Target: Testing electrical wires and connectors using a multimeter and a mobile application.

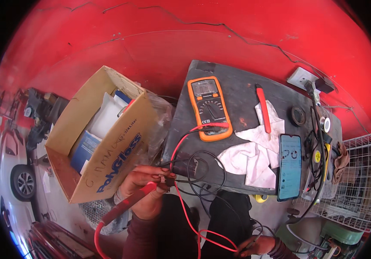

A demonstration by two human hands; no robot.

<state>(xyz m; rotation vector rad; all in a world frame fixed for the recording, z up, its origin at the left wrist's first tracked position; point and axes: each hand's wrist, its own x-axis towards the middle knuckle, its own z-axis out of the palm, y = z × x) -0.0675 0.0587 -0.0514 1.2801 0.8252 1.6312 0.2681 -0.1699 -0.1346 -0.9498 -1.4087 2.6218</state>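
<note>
My left hand (144, 192), fingers closed, grips a red test probe (129, 203) and a small dark piece with black lead (164, 182) below the orange multimeter (208, 110). Red and black leads run from the meter and loop downward. At the lower right, my right hand (256, 245) is closed on the leads (233, 247). On the dark worktop (181, 99) lie white cloths (254, 168), a red-handled tool (264, 110), a phone with lit screen (289, 166) and a dark ring (298, 115).
An open cardboard box (82, 142) with packages stands left. A socket with plugs (302, 77) is on the red wall (172, 43). A wire rack (358, 177) and green equipment (306, 237) are right; a car (15, 168) is far left.
</note>
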